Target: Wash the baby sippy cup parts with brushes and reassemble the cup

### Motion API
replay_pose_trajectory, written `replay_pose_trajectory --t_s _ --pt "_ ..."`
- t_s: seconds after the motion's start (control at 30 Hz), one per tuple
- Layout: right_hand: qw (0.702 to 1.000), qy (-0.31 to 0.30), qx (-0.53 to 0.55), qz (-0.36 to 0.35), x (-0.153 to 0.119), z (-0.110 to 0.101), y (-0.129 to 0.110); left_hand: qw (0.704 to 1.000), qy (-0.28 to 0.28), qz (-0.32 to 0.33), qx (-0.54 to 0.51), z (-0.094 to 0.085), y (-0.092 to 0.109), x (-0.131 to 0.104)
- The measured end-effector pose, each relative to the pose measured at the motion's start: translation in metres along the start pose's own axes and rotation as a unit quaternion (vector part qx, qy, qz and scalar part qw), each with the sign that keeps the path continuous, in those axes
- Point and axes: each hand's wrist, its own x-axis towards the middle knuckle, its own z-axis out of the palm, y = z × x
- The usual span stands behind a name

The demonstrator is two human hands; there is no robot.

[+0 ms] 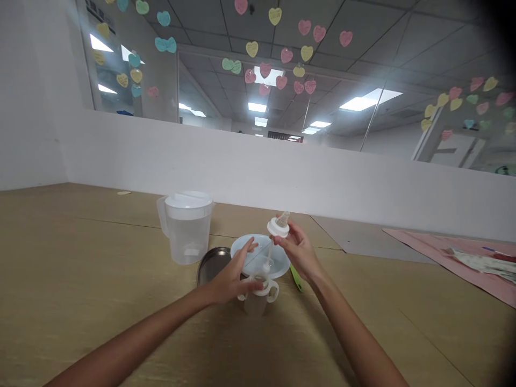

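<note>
A clear baby bottle with two side handles stands upright and uncapped on the table. My left hand is at its left rim, fingers spread, thumb reaching across the front of the opening. Above and to the right, my right hand pinches a white nipple cap by its collar, the clear teat pointing up. From the cap a thin straw with a small weighted end hangs down just over the bottle mouth. Behind the bottle sits a pale blue bowl.
A lidded, translucent pitcher stands at the back left. A round metal tray lies left of the bowl, and a green utensil lies right of it. A pink cloth with packets is at far right.
</note>
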Motion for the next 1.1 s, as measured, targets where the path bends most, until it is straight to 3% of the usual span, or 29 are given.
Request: replay_pose_trajectory --t_s 0.1,0.2,0.27,0.33,0.4,0.47,0.6,0.73,0.87,0.97,1.1 --pt "0.996 -0.057 -0.053 -0.048 0.017 0.007 -0.025 0.996 0.082 0.032 -0.035 -0.016 0.024 0.029" --pt "0.980 -0.098 -0.158 -0.071 0.031 0.017 -0.039 0.994 0.092 0.053 -0.031 -0.026 0.038 0.057" --pt "0.966 -0.072 -0.231 -0.091 0.039 0.020 -0.040 0.990 0.126 0.056 0.011 -0.029 0.034 0.070" --pt "0.954 0.003 -0.276 -0.118 0.046 0.018 -0.036 0.985 0.149 0.049 0.073 -0.029 0.022 0.076" --pt "0.947 0.081 -0.279 -0.134 0.051 0.013 -0.030 0.979 0.140 0.028 0.148 -0.028 0.007 0.079" --pt "0.946 0.114 -0.274 -0.129 0.055 0.006 -0.023 0.964 0.104 -0.011 0.243 -0.025 -0.008 0.080" --pt "0.945 0.095 -0.297 -0.101 0.055 -0.003 -0.015 0.928 0.038 -0.081 0.363 -0.014 -0.032 0.081" --pt "0.946 0.061 -0.311 -0.073 0.052 -0.002 -0.013 0.923 0.014 -0.099 0.371 -0.009 -0.041 0.079" --pt "0.938 -0.002 -0.338 -0.075 0.049 0.001 -0.012 0.944 0.035 -0.051 0.325 -0.022 -0.019 0.076" --pt "0.939 -0.025 -0.333 -0.082 0.047 0.005 -0.012 0.982 0.058 0.039 0.175 -0.036 0.012 0.071" --pt "0.952 -0.026 -0.292 -0.087 0.046 0.014 -0.015 0.977 0.131 0.086 0.148 -0.042 0.043 0.063"
